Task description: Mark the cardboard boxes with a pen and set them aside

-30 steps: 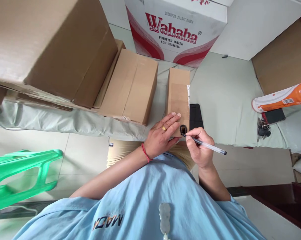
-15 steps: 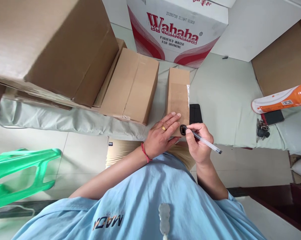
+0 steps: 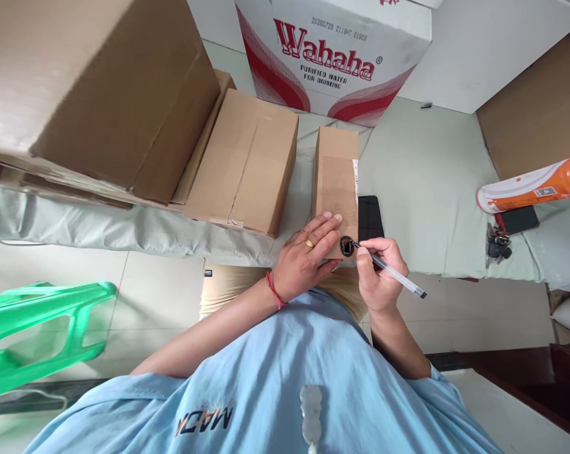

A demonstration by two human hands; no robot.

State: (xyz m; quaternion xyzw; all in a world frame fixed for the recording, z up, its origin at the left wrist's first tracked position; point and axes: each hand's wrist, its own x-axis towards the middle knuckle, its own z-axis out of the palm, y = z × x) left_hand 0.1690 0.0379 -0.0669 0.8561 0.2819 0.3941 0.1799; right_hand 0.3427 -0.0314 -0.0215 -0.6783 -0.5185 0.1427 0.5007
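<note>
A narrow brown cardboard box [image 3: 337, 180] lies lengthwise before me on the cloth-covered table. My left hand [image 3: 308, 252], wearing a ring and a red cord bracelet, rests with its fingers stretched across the box's near end. Between my right thumb and fingers is a pen [image 3: 393, 271] with a clear barrel, and my right hand [image 3: 382, 271] sits just right of the box. The pen's tip is at the right edge of a dark-rimmed hole [image 3: 346, 246] in the box's near corner. Beside the box lies a black phone [image 3: 370, 217], partly hidden.
Larger cardboard boxes, one of them a closed carton [image 3: 242, 161], stand to the left. A white and red water carton [image 3: 332, 63] is at the back. On the right are an orange bottle [image 3: 535, 186], keys [image 3: 497, 246] and a dark device [image 3: 521, 219]. A green stool [image 3: 72, 309] stands at left.
My right hand and the pen have shifted slightly right and down, so the tip has gone from inside the dark ring to its right edge. My left hand stays in place.
</note>
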